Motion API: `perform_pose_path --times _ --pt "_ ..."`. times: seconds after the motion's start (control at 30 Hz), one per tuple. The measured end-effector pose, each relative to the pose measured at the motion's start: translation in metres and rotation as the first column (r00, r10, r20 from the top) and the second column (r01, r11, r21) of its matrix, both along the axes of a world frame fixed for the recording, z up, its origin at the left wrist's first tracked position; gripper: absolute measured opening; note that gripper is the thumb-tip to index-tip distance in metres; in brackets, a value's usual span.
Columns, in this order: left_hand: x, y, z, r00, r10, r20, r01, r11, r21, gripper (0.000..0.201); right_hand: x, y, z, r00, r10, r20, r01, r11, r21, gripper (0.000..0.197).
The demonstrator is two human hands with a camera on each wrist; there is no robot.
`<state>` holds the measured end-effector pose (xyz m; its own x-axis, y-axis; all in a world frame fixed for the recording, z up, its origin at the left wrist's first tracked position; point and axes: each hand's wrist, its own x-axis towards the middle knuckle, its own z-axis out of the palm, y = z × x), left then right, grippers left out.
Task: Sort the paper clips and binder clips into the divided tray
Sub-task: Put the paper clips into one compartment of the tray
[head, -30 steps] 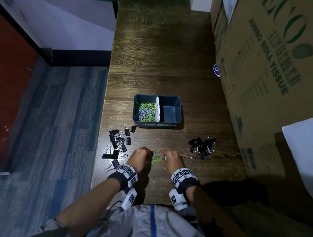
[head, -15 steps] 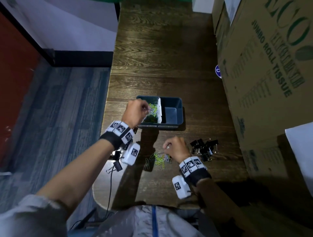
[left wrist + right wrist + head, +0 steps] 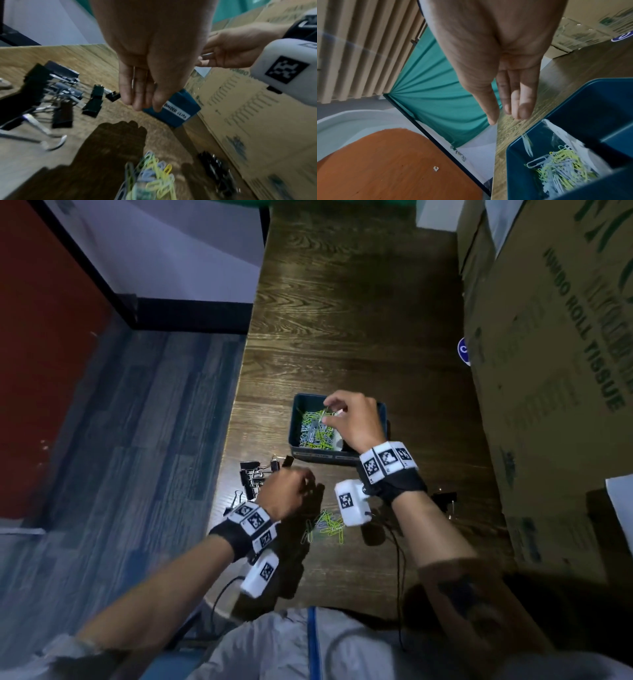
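My right hand (image 3: 496,56) hangs over the left compartment of the divided tray (image 3: 383,419), its fingers (image 3: 524,102) straight and empty in the right wrist view while a paper clip (image 3: 527,143) drops beneath them; my left hand (image 3: 287,494) hovers with relaxed, empty fingers (image 3: 137,89) between the binder clips (image 3: 253,477) near the counter's left edge and the loose paper clips (image 3: 325,525) by its front edge. I judge the falling clip could bounce off the wall or divider, or my left hand could snag a binder clip with its next grab. Only the right wrist view shows the clip in mid-air; only the head view shows both piles together.
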<state>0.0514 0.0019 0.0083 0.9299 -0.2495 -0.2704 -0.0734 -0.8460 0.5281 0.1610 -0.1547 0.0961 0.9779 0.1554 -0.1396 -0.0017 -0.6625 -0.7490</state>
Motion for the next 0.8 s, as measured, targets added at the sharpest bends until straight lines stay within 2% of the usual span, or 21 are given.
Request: perform_pose_path --times 0.1,0.17,0.27,0.33,0.43,0.53,0.7,0.8 --pt "-0.022 0.002 -0.011 0.989 -0.117 -0.088 0.127 0.984 0.123 0.028 -0.033 -0.014 -0.019 0.998 0.011 -0.06 -0.011 1.0 -0.003 0.032" --pt "-0.034 0.003 -0.019 0.98 -0.153 -0.131 0.173 0.972 0.159 0.039 -0.061 -0.024 -0.043 0.985 0.02 -0.172 -0.027 0.999 -0.038 0.041" --pt "-0.048 0.003 -0.03 0.954 -0.221 -0.204 0.254 0.956 0.149 0.065 -0.101 -0.041 -0.082 0.944 0.058 -0.325 -0.126 0.974 -0.19 0.054" --pt "-0.055 0.002 -0.036 0.946 -0.255 -0.199 0.287 0.946 0.153 0.074 -0.124 -0.052 -0.105 0.919 0.097 -0.383 -0.222 0.929 -0.295 0.056" --pt "-0.063 0.0 -0.046 0.954 -0.267 -0.133 0.285 0.947 0.148 0.068 -0.153 -0.061 -0.126 0.922 0.105 -0.373 -0.256 0.889 -0.38 0.056" --pt "-0.069 -0.005 -0.048 0.962 -0.259 -0.088 0.268 0.956 0.121 0.06 -0.169 -0.059 -0.134 0.952 0.166 -0.258 -0.268 0.862 -0.431 0.057" --pt "-0.065 -0.021 -0.044 0.987 -0.132 -0.092 0.131 0.991 -0.022 0.028 -0.173 -0.045 -0.143 0.974 0.15 -0.171 -0.204 0.909 -0.364 0.053" --pt "-0.061 -0.021 -0.05 0.992 -0.083 -0.096 0.073 0.992 -0.106 0.032 -0.172 -0.045 -0.146 0.982 0.105 -0.158 -0.15 0.939 -0.309 0.044"
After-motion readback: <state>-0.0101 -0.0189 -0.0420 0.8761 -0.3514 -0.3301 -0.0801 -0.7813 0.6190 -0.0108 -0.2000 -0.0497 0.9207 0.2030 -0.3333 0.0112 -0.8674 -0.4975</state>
